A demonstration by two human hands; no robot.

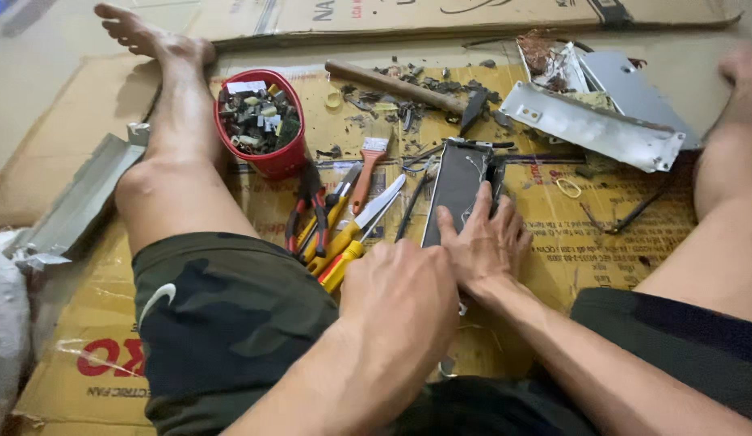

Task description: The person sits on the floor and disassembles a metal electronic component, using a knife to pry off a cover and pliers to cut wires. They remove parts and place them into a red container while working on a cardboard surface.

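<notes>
Between the person's outstretched legs, on flattened cardboard [602,242], lies a long dark metal panel [457,190], flat side up. Both hands are at its near end. Left hand [404,295]: curled into a loose fist over the near edge of the panel; knuckles face the camera, so I cannot tell whether the fingers clamp the panel, a tool, or nothing. Right hand [485,242]: spread flat, palm down, fingers pressing the panel's near right portion; not closed around anything, simply pinning it.

Judged step: bracing the panel for dismantling, one hand steadying while the other works at the near edge. The next move likely calls for firm downward pressure from the right hand and a controlled pull or pry at the left, since the panel could skid on the cardboard.

Orientation: the panel's long axis runs away from the body, tilted slightly right at the far end. That far end points toward the hammer [408,87], which lies among dark debris.

Surroundings: just left of the panel, a cluster of tools, namely red-handled pliers [305,214], yellow-handled cutters [352,234] and a small brush [368,165]. A red bucket [279,161] of small electronic scraps stands beside the left shin. Bent grey sheet-metal pieces [594,121] lie at far right, well apart from the hands.
</notes>
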